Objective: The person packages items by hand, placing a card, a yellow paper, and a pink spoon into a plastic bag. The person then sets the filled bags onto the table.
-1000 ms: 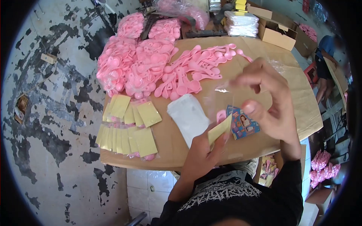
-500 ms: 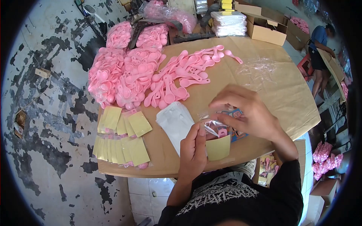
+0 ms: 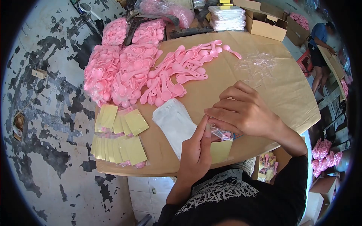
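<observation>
My left hand (image 3: 195, 150) pinches the left edge of a clear plastic bag (image 3: 223, 133) between thumb and fingers. A yellow card (image 3: 221, 150) and something pink show inside the bag. Fingers of my right hand (image 3: 245, 111) are closed at the bag's top, meeting the left fingertips; the pinch point is partly hidden. Just left of my hands lies a stack of whitish plastic bags (image 3: 172, 122). Farther left, filled bags with yellow cards (image 3: 136, 122) lie in two overlapping rows. Loose pink spoons (image 3: 181, 67) are heaped beyond the stack.
Big clear sacks of pink spoons (image 3: 102, 71) line the table's left side. Thin plastic scraps (image 3: 258, 64) lie on the brown-papered table (image 3: 290, 98). Cardboard boxes (image 3: 266, 28) and bundled plastic (image 3: 227, 18) stand behind. Another person (image 3: 319, 41) is at far right.
My right hand has come down and left onto the bag's top, its fingers meeting my left fingertips. The blue printed piece behind the bag is now mostly covered. The view has shifted slightly.
</observation>
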A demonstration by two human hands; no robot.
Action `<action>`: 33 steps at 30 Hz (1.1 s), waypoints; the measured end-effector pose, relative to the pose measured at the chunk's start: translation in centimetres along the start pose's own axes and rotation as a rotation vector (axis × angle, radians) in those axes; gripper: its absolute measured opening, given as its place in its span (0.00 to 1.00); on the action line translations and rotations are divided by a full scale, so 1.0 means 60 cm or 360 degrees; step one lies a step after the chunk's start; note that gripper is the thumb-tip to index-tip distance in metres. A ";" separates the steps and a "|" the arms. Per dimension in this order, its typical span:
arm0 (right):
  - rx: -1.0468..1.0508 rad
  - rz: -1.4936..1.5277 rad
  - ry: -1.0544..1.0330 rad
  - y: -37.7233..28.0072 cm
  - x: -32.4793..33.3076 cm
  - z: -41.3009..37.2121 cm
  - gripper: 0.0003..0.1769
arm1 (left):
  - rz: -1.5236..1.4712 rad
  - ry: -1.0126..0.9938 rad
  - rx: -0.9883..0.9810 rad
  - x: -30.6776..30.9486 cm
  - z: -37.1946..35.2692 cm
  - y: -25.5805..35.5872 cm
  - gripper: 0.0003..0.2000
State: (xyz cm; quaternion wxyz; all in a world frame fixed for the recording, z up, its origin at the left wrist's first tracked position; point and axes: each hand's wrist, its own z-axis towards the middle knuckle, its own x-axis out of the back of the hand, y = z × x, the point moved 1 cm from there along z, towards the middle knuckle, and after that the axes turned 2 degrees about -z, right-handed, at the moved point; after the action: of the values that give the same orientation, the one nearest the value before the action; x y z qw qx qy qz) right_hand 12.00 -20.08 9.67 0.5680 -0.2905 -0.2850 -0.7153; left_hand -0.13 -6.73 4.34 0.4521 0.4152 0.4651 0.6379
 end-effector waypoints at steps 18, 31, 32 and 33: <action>-0.0829 0.1602 0.0112 0.126 0.098 -0.057 0.07 | -0.0629 -0.0043 -0.0060 0.011 -0.009 -0.014 0.22; -0.1331 0.0188 -0.0027 0.190 0.075 -0.123 0.10 | -0.0694 0.0030 -0.0075 0.024 0.018 -0.013 0.22; -0.1373 0.0347 -0.0137 0.205 0.068 -0.132 0.11 | -0.0726 0.0010 -0.0063 0.025 0.017 -0.012 0.22; -0.1408 0.0507 -0.0249 0.211 0.061 -0.138 0.11 | -0.0759 -0.0007 -0.0051 0.029 0.015 -0.012 0.22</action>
State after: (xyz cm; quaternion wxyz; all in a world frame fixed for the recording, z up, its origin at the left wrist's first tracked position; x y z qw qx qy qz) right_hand 22.94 -30.98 7.80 0.4691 -0.5976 0.0532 -0.6480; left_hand 0.43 -4.77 4.06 0.5975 0.2876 0.5390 0.5194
